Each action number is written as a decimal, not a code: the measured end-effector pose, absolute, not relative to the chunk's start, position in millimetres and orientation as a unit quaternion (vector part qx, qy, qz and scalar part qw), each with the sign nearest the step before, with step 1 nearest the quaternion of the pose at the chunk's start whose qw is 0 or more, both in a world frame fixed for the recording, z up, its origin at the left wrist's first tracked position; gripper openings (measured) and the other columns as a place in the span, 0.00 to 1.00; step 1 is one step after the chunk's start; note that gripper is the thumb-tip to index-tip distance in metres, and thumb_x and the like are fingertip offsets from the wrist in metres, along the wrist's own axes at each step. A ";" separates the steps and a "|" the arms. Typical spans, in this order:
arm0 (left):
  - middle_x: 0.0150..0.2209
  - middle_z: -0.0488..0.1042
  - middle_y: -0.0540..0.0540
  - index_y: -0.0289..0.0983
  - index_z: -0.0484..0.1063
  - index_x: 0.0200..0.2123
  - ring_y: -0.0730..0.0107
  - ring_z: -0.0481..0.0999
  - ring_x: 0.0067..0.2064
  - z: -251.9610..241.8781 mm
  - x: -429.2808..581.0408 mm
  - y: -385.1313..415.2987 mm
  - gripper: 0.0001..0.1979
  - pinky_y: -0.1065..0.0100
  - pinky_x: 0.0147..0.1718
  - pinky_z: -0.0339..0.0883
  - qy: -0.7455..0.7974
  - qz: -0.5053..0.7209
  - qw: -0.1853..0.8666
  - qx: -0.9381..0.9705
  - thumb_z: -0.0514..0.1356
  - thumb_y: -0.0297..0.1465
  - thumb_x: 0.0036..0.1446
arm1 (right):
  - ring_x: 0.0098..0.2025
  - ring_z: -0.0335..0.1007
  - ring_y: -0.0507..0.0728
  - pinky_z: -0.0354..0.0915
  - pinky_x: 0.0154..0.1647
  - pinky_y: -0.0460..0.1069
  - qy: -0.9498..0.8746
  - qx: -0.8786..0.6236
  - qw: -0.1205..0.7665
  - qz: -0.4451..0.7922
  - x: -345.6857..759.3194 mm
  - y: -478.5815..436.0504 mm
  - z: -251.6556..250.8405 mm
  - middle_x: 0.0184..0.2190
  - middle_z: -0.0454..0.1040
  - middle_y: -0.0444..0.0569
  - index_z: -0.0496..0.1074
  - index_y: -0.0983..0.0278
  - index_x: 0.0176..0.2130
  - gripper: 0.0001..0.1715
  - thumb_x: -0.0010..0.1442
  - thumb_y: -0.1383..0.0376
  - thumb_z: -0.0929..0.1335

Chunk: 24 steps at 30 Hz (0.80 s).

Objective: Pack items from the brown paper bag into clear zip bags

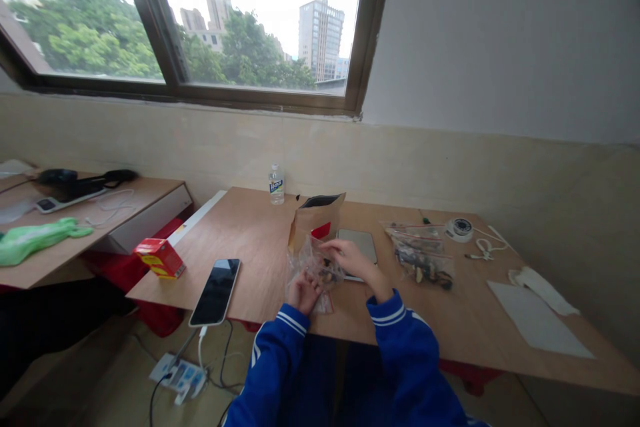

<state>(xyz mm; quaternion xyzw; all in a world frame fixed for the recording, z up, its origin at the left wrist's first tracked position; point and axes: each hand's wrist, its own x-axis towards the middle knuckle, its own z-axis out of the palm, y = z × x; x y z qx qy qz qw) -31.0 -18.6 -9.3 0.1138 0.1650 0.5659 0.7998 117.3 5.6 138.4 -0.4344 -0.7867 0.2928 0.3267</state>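
A clear plastic zip bag (299, 263) with small brown and dark pieces in it is between my hands at the table's front middle. My left hand (305, 291) is closed on its lower part, fingers curled. From the right, my right hand (347, 255) pinches the bag near its upper edge. Just behind stands an upright brown paper pouch (305, 221), its top gaping and a red patch on its front. A flat silver-grey device (364, 245) lies beside the pouch, partly hidden by my right hand and wrist.
More filled zip bags (425, 267) lie right, near a white dome camera (459, 229), a white sheet (537, 320) and a white cloth (545, 290). Left are a phone (216, 293) overhanging the front edge, a red-yellow box (159, 258) and a bottle (276, 185). A power strip (179, 375) sits below.
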 end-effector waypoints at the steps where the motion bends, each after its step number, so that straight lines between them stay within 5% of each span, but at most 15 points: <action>1: 0.48 0.74 0.46 0.41 0.61 0.55 0.64 0.75 0.45 -10.5 -30.7 -18.6 0.31 0.57 0.47 0.67 0.174 0.568 0.795 0.119 0.51 0.17 0.46 | 0.43 0.73 0.58 0.65 0.46 0.52 -0.792 -0.445 0.301 0.291 117.2 8.0 130.6 0.40 0.77 0.53 0.76 0.65 0.39 0.16 0.56 0.72 0.61; 7: 0.46 0.75 0.47 0.38 0.70 0.48 0.70 0.72 0.50 -1.8 -26.1 -19.4 0.27 0.69 0.54 0.62 0.228 0.585 0.761 0.164 0.55 0.14 0.44 | 0.35 0.74 0.57 0.69 0.37 0.50 -0.787 -0.386 0.192 0.440 122.4 14.2 107.6 0.36 0.79 0.48 0.75 0.62 0.41 0.18 0.49 0.71 0.68; 13: 0.48 0.75 0.41 0.32 0.73 0.44 0.62 0.68 0.55 8.9 -21.8 -20.0 0.17 0.63 0.58 0.57 0.233 0.580 0.754 0.201 0.60 0.19 0.48 | 0.42 0.72 0.58 0.68 0.43 0.51 -0.730 -0.358 0.219 0.539 135.5 11.8 97.9 0.42 0.76 0.49 0.70 0.63 0.48 0.28 0.45 0.66 0.72; 18: 0.44 0.77 0.44 0.38 0.75 0.39 0.63 0.69 0.55 4.1 -20.9 -17.9 0.13 0.63 0.59 0.57 0.250 0.577 0.751 0.204 0.57 0.20 0.51 | 0.44 0.70 0.58 0.66 0.46 0.53 -0.743 -0.374 0.237 0.502 135.9 7.7 81.1 0.45 0.73 0.50 0.65 0.62 0.52 0.34 0.45 0.64 0.73; 24: 0.45 0.76 0.44 0.36 0.73 0.41 0.66 0.69 0.54 2.6 -20.2 -16.4 0.12 0.66 0.58 0.58 0.276 0.582 0.743 0.181 0.55 0.21 0.54 | 0.45 0.70 0.59 0.66 0.46 0.53 -0.748 -0.404 0.313 0.423 126.6 -1.2 78.7 0.44 0.74 0.52 0.70 0.64 0.46 0.22 0.50 0.66 0.70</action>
